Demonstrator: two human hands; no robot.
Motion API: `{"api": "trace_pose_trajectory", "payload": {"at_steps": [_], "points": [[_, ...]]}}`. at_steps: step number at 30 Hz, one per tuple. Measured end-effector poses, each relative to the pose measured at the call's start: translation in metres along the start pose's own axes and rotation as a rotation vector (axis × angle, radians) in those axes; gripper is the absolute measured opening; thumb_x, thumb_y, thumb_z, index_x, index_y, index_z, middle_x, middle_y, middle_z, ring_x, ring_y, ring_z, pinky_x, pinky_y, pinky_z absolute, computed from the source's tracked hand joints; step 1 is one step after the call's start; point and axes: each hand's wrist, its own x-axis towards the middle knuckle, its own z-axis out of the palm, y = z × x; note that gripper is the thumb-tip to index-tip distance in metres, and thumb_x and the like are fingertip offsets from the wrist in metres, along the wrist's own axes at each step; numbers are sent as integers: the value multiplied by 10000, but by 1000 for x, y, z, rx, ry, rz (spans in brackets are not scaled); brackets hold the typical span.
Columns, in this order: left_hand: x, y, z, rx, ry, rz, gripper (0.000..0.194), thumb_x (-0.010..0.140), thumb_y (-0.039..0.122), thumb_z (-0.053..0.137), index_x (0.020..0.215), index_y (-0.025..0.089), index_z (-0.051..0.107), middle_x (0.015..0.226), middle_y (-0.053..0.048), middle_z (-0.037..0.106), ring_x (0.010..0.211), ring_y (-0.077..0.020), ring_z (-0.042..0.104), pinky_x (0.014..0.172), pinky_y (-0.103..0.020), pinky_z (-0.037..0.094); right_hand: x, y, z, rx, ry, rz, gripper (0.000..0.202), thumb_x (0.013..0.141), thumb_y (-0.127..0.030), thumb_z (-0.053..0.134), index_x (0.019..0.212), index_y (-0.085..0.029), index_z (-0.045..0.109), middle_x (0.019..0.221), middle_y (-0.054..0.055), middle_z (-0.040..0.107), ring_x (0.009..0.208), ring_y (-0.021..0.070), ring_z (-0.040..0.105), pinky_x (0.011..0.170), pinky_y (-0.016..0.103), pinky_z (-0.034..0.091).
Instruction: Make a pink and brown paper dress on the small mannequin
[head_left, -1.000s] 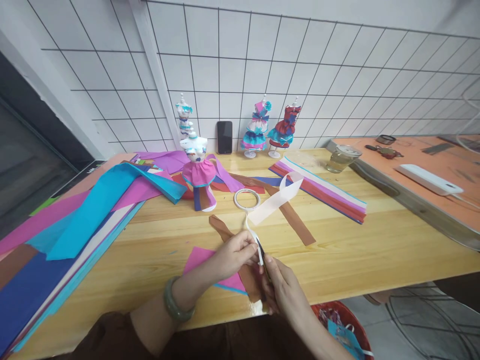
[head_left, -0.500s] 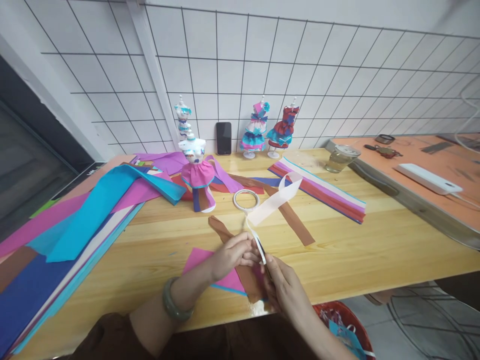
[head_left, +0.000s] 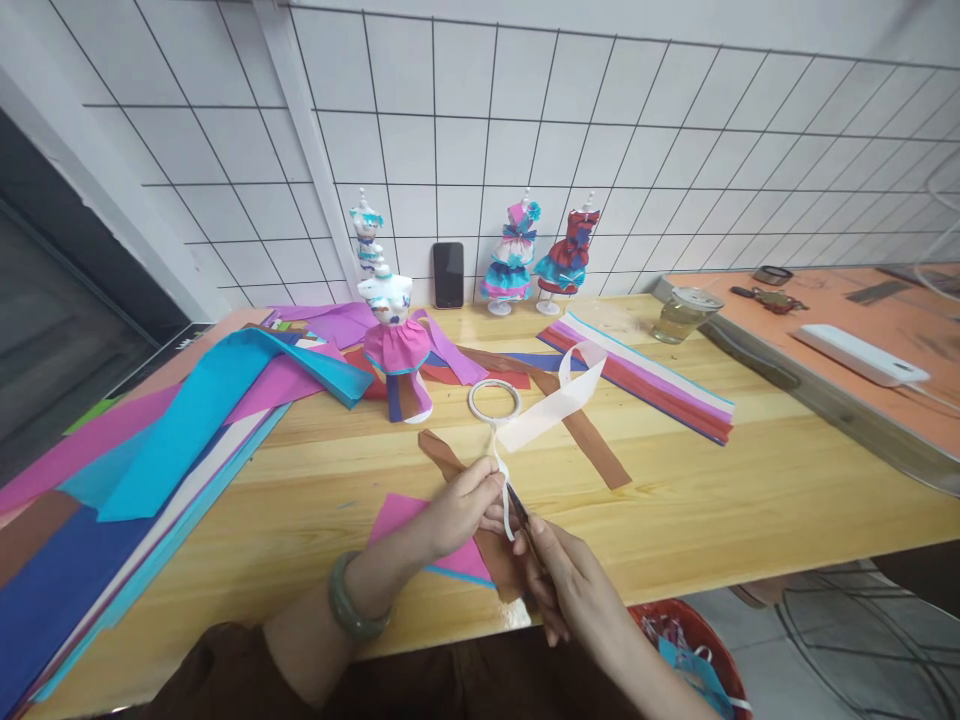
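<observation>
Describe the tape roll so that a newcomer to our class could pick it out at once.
On the wooden table, look just beyond the left hand. The tape roll lies flat there, between the pink-skirted figure and the pale strip. Unlike the strips around it, it is a thin white ring with bare wood showing through its middle.

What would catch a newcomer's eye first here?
Probably the bright blue strip draped over the pile at left. Next, the pink-skirted mannequin standing left of the tape roll. Then the left hand and right hand, meeting at a narrow white strip near the front edge.
</observation>
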Motion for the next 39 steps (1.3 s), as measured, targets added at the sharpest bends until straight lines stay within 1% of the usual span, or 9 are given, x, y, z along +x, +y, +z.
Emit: {"api": "trace_pose_trajectory", "payload": {"at_steps": [8,11,13,16,19,23,29,34,39], "points": [[3,3,-7,-51,83,-7,294,811,458,455,809,201,313,611,1,610,604,-202,664,587,-350,514,-22,-22,-9,-48,-143,117,491,838,-607,304,886,-163,507,423,-105,337,253,46,261,296,193,365],[2,5,-9,-95,42,5,279,821,438,460,826,202,312,599,10,604,598,-218,671,552,-337,518,-20,-30,-35,-389,64,-53,470,863,-564,301,843,-172,560,458,-47,417,373,107,434,400,223,401],[2,4,-10,-137,7,18,274,828,426,456,822,203,297,592,11,605,601,-235,675,530,-334,519,-11,-28,-55,-707,244,-190,413,867,-521,348,895,-195,599,683,45,604,646,186,588,582,269,458],[3,2,-14,-181,-40,22,244,851,394,412,808,202,268,634,-38,646,624,-255,679,525,-337,520,6,-13,-78,-1174,461,-241,407,881,-476,328,976,-202,612,885,108,641,742,249,611,594,322,442],[4,1,-16,-209,-72,29,207,870,363,369,805,198,262,679,-86,672,642,-262,681,539,-349,523,18,2,-88,-1441,548,-310,416,894,-431,320,1100,-188,587,846,109,622,674,240,607,545,323,427],[4,2,-16,-232,-86,24,191,876,337,353,789,196,259,722,-104,680,626,-261,680,516,-349,527,27,5,-91,-1562,564,-572,328,881,-355,400,1041,-193,636,874,127,616,800,259,571,692,375,435],[2,1,-16,-249,-144,25,210,872,370,371,799,197,278,675,-69,668,610,-266,677,439,-297,516,58,-15,-89,-1419,360,-732,272,881,-279,426,1015,-200,650,970,118,618,871,235,548,731,363,431],[0,2,-16,-239,-146,8,175,884,362,350,857,198,295,647,-42,655,568,-249,672,396,-261,497,81,-40,-62,-1415,111,-761,240,863,-219,469,1041,-183,625,935,100,623,873,214,540,752,324,407],[-2,1,-17,-259,-206,2,175,889,369,329,897,197,292,669,-53,657,568,-257,671,385,-251,482,98,-55,-33,-1501,84,-744,247,887,-206,425,1083,-167,570,910,96,608,870,212,526,730,306,371]]}}
